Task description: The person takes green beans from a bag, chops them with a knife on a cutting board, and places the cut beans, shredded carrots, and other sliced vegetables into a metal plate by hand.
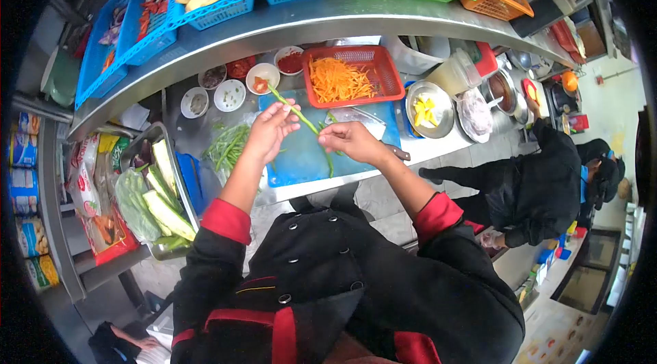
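Observation:
A long green bean (295, 112) is stretched between my two hands above a blue cutting board (291, 158). My left hand (272, 130) pinches it near its upper part, and my right hand (350, 141) pinches its lower end. To the left of the board lies a pile of green beans (231, 147). A few green pieces lie on the board under and beside my right hand. Behind the board stands a red basket (393, 76) of shredded carrot (339, 80). A knife (368, 116) lies on the board's back part, beyond my right hand.
Small white bowls (229, 95) stand at the back left. A metal bowl (429, 109) with yellow pieces is on the right. Overhead runs a metal shelf (287, 28) with vegetable baskets. A tray (161, 189) of vegetables is at the left. A person in black (540, 189) stands at the right.

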`<state>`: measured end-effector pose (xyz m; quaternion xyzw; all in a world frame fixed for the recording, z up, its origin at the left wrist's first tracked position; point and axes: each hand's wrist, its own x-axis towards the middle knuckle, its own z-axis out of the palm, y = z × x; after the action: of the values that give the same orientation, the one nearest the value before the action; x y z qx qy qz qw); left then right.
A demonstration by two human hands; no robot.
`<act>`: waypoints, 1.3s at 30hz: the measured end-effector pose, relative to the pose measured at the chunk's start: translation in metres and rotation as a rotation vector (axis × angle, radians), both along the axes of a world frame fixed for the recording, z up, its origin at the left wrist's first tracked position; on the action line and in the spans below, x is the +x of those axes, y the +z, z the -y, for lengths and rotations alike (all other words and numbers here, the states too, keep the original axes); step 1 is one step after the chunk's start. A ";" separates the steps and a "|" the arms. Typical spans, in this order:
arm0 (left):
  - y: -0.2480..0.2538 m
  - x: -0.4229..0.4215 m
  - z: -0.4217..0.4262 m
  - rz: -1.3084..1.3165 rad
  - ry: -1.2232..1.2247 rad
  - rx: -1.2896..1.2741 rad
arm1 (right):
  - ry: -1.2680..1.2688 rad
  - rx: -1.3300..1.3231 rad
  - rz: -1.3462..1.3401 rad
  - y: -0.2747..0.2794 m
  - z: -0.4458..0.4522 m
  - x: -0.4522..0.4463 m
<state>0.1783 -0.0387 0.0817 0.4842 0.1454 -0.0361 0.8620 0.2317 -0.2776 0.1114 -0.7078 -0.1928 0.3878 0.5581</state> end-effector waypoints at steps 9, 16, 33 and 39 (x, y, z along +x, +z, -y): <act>-0.007 -0.027 -0.020 -0.068 0.104 -0.237 | 0.177 -0.190 0.721 0.022 -0.029 0.012; 0.062 -0.022 0.006 0.189 -0.120 1.323 | 0.486 -0.231 0.952 0.066 -0.026 0.045; -0.135 0.011 0.059 -0.491 0.089 0.181 | -0.726 0.708 -0.224 0.037 0.101 -0.005; -0.102 -0.048 0.013 -0.166 0.186 1.351 | -0.444 0.703 -0.415 -0.005 0.113 0.013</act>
<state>0.1301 -0.0522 -0.0203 0.8967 0.2424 0.0996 0.3568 0.2451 -0.3907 0.1062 -0.4071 -0.0408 0.3034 0.8605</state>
